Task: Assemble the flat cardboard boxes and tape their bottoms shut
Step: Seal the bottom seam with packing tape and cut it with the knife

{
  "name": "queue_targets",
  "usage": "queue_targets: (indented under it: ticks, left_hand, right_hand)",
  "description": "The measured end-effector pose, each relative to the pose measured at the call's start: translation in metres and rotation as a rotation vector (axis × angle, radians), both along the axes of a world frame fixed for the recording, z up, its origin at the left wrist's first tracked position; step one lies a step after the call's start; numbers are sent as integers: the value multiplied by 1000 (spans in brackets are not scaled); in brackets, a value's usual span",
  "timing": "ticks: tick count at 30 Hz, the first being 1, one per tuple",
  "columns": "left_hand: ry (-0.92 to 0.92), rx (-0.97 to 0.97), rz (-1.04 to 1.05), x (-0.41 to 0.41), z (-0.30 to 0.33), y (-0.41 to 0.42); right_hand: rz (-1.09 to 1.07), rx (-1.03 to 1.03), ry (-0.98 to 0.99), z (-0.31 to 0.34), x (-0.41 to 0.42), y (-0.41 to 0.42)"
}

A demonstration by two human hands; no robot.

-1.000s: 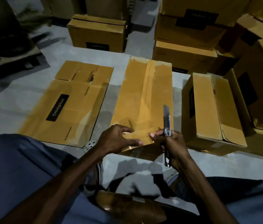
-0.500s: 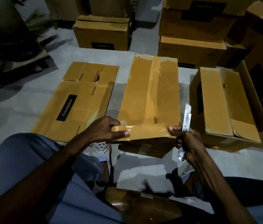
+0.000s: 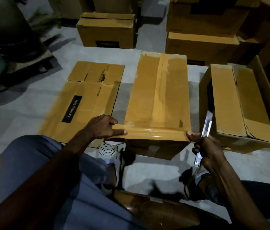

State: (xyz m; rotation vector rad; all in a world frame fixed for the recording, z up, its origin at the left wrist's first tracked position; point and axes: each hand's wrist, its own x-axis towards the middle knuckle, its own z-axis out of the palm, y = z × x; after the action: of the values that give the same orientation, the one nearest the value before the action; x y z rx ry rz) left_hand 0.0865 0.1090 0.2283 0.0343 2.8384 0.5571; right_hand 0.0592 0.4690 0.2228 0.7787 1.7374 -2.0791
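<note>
An assembled cardboard box (image 3: pixel 145 97) stands on the floor in front of me, its upturned face sealed by a lengthwise tape strip. A glossy brown tape strip (image 3: pixel 155 132) is stretched across its near edge. My left hand (image 3: pixel 103 127) pinches the strip's left end, with the tape roll (image 3: pixel 114 141) just below the fingers. My right hand (image 3: pixel 208 148) holds the strip's right end with the thumb and grips a silver utility knife (image 3: pixel 205 126), blade pointing up. A flat "Crompton" box (image 3: pixel 84 100) lies to the left.
Another assembled box (image 3: pixel 240 105) lies on its side at right, close to the knife. More boxes (image 3: pixel 107 29) are stacked at the back and right. Dark clutter fills the far left. My knees, a white shoe (image 3: pixel 109 151) and a brown stool edge (image 3: pixel 147 208) are near me.
My hands moved apart, drawing the tape strip wider along the box's near edge. The knife moved right with my right hand, from above the box to beside its corner.
</note>
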Motion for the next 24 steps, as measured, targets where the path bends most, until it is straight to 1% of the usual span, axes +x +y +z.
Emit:
queue_targets:
  ticks: [2, 3, 4, 7, 8, 9, 10, 12, 13, 20, 24]
  left_hand:
    - [13, -174, 31, -3, -3, 0]
    - [18, -218, 49, -3, -3, -1]
    - [9, -217, 55, -5, -2, -3]
    - [-59, -25, 45, -7, -1, -15]
    - [-62, -16, 22, -8, -1, -17]
    - [-44, -77, -1, -10, -4, -19]
    - [-25, -178, -11, -11, -7, -20]
    - [-2, -363, 21, -13, -12, -18]
    - [5, -407, 35, -14, -13, -16]
    - [83, -544, -38, -11, -20, 3]
    - [134, -517, 0, -10, -27, 9]
  right_hand:
    - [9, 6, -5, -1, 1, 0]
    - [10, 4, -6, -2, 1, 1]
    - [7, -3, -6, -3, 0, 2]
    - [-4, 2, -12, -8, -2, 7]
    - [3, 23, -14, -10, -3, 9]
    - [5, 42, -19, -11, -3, 10]
    - [0, 51, -25, -14, -3, 10]
    - [-12, 56, -34, -19, -3, 11]
    - [-16, 61, -39, -21, -3, 11]
    - [-64, 102, -62, -37, 1, 17]
    - [-78, 120, -49, -45, 1, 21]
